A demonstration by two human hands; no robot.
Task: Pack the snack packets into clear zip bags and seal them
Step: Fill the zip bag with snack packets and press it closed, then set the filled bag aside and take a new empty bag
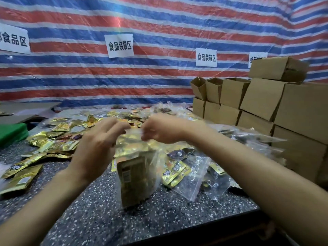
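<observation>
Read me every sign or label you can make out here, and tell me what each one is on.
"食品装袋区": middle paper sign on the striped tarp.
"食品装箱区": paper sign to its right.
"食品区", start cut off: left-edge sign.
Fourth sign behind the cartons: mostly hidden, unreadable.
Print on the snack packets: too blurred to read.

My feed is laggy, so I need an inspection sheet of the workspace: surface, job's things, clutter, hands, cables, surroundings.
Surface: dark speckled table, packets strewn across it.
Job's things: clear zip bag with gold packets inside, held upright; loose snack packets left; filled bags right.
Clutter: green object at left edge.
Hands: left hand and right hand both pinch the zip bag's top edge.
Cables: nothing seen.
Surroundings: striped tarp wall, paper signs, stacked cardboard boxes at right.
</observation>
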